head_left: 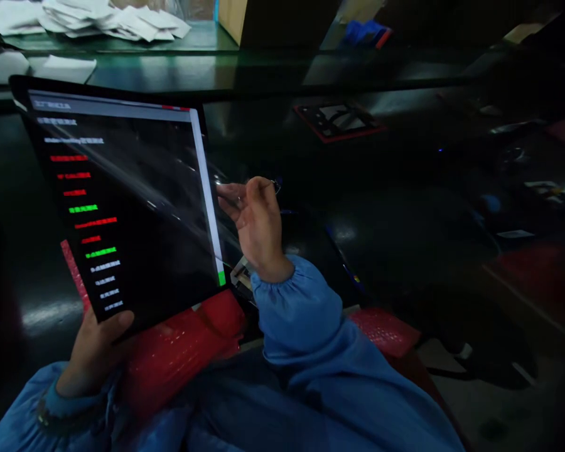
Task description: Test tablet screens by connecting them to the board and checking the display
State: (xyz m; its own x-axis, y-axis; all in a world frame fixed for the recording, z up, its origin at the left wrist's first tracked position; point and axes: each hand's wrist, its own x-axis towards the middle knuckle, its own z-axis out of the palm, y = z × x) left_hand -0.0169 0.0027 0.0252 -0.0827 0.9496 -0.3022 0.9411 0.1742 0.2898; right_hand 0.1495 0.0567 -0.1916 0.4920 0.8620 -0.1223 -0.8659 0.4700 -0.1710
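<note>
My left hand grips a tablet by its lower left corner, the thumb lying on the front. The screen is lit, with rows of red, green and white text on black. My right hand is beside the tablet's right edge, thumb and fingers pinched together. A clear plastic film with streaky reflections stretches across the screen toward those fingers; how much of it still touches the glass I cannot tell. Red bubble wrap lies under the tablet, near my lap.
White packets are piled on a shelf at the back left, beside a cardboard box. A flat, red-edged panel lies on the dark table. More red bubble wrap is right of my sleeve. The right side is dark and blurred.
</note>
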